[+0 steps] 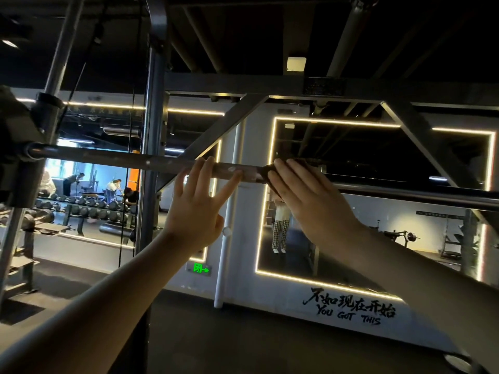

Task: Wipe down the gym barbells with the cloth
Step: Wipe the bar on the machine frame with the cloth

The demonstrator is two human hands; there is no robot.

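One camera sits on the person's head. It looks forward, close to the long dark metal bar [108,157], toward the white wall [243,279].

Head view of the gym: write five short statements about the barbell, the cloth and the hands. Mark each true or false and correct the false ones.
1. The right hand holds the cloth against the barbell. True.
2. The left hand hangs clear of the barbell. False: its fingers touch the barbell, left of the cloth.
3. The cloth is white. False: it is dark.
4. Rows of dumbbells stand in the background on the left. True.
5. The barbell lies on the floor. False: it is raised, level with the hands.
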